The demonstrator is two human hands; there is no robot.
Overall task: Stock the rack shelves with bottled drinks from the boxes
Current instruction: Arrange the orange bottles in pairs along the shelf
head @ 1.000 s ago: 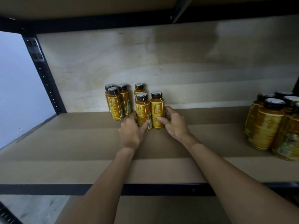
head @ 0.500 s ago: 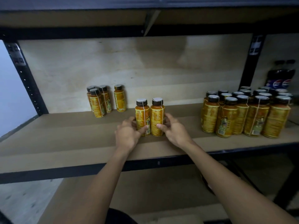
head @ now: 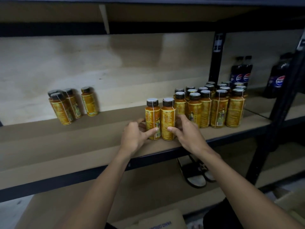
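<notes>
Rack (head: 217, 63), middle shelf (head: 66, 146) is the work lvl. Box (head: 158, 220) at bottom edge of view, contents not visible. Main block (head: 219, 109) of amber bottles stands upright at R end of shelf, several rows deep; cola bottles (head: 241, 73) behind it in the next bay. Small cluster (head: 69, 108) sits far L by the back wall, well apart. Bottle pair (head: 160, 119) is upright on shelf near the front edge, just L of the main block. Left hand (head: 133, 138) wraps the L bottle, right hand (head: 188, 133) wraps the R one, thumbs across the labels, so both are holding and squeezing the pair together. Step, imo: placing/aligning the pair against the block. Next: nudge flush w/ front row, keep bottles vertical, let go w/o tipping neighbours, then back to box for more.
</notes>
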